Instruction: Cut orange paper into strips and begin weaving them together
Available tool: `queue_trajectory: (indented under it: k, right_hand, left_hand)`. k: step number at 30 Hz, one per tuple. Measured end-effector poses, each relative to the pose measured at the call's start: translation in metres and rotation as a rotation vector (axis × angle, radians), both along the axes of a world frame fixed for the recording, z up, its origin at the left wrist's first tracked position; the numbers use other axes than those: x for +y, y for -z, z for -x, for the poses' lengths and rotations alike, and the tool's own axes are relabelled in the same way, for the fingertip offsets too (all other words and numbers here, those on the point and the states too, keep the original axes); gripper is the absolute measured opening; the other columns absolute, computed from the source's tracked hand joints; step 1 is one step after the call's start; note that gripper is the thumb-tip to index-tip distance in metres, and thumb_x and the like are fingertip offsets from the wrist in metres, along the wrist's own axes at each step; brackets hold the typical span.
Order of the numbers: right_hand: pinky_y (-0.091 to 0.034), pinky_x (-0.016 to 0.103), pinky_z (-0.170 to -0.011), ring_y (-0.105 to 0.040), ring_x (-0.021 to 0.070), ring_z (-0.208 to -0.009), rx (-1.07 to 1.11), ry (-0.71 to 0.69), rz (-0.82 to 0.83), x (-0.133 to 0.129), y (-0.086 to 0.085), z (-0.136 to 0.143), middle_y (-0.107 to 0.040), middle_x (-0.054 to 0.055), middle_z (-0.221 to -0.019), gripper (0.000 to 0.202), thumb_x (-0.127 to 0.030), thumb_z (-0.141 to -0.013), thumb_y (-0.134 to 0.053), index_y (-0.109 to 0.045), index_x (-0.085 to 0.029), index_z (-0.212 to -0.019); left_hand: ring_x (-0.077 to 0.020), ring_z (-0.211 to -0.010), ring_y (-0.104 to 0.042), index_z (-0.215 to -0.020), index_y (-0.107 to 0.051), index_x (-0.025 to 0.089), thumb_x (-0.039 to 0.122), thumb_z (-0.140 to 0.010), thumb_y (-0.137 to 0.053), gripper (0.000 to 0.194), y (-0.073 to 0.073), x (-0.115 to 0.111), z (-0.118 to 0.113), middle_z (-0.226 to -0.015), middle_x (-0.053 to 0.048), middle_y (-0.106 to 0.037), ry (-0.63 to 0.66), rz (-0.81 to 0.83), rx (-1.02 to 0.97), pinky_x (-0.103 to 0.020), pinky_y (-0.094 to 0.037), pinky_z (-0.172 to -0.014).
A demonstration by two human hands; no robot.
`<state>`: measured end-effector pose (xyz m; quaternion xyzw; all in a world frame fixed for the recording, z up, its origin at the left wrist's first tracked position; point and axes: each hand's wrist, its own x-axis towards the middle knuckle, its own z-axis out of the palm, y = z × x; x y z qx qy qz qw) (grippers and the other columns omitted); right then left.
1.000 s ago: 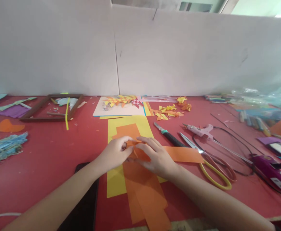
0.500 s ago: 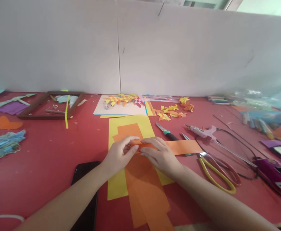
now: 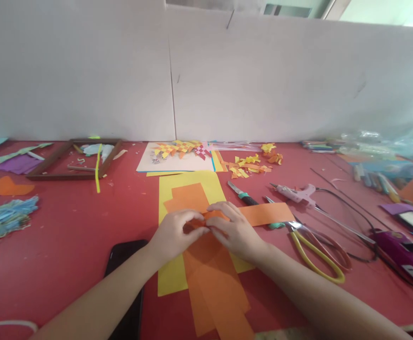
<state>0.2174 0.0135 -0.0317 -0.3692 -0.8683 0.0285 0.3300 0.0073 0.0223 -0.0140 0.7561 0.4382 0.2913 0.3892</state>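
An orange paper strip (image 3: 268,214) stretches to the right from between my two hands. My left hand (image 3: 178,232) pinches its left end, thumb and fingers closed around the paper's edge. On the same end rest the bent fingertips of my right hand (image 3: 232,229), the strip passing under its fingers. The fingertips of both hands nearly meet. Below them lie more orange sheets (image 3: 216,283), overlapping on a yellow sheet (image 3: 172,278). The exact shape of the strip's held end is hidden by my fingers.
Right of my hands lie yellow-and-red-handled scissors (image 3: 316,259), a craft knife (image 3: 243,193) and a pink glue gun (image 3: 298,193). A black phone (image 3: 126,250) is under my left forearm. Paper scraps (image 3: 248,165), a brown frame (image 3: 64,177) and a white board (image 3: 171,165) sit farther back.
My left fingertips have shifted slightly, thumb and index now closer together at the strip's end. The strip's right end has moved a little left and up. The view has shifted slightly.
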Motion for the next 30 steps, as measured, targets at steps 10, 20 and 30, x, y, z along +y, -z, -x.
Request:
queue_trajectory:
  k: [10,20,30]
  right_hand:
    - [-0.054,0.038,-0.087,-0.062,0.0218,-0.098,-0.051,-0.007,0.101,0.000,0.007,0.001,-0.063,0.011,-0.111,0.015,-0.017,-0.093,-0.054,-0.067,-0.021,-0.087]
    - [-0.052,0.035,-0.083,-0.062,0.0205,-0.094,0.003,-0.053,0.162,0.004,0.017,0.001,-0.063,0.010,-0.107,0.011,-0.017,-0.092,-0.055,-0.065,-0.020,-0.088]
    - [-0.052,0.035,-0.084,-0.061,0.0203,-0.093,0.010,-0.059,0.164,0.004,0.018,0.001,-0.064,0.010,-0.106,0.012,-0.017,-0.092,-0.055,-0.066,-0.020,-0.088]
  left_hand:
    - [-0.0229,-0.092,-0.070,-0.113,-0.066,0.022,0.039,-0.088,-0.059,0.031,-0.046,0.100,0.052,-0.115,-0.006,-0.072,-0.442,-0.299,0.505,-0.033,-0.054,-0.083]
    - [-0.0304,-0.106,-0.065,-0.102,-0.070,0.021,0.024,-0.084,-0.059,0.021,-0.009,0.191,0.079,-0.119,-0.011,-0.068,-0.475,-0.336,0.771,-0.037,-0.051,-0.087]
    - [-0.0264,-0.105,-0.066,-0.101,-0.072,0.022,0.023,-0.088,-0.056,0.020,-0.019,0.189,0.097,-0.115,-0.008,-0.069,-0.422,-0.367,0.854,-0.033,-0.049,-0.087]
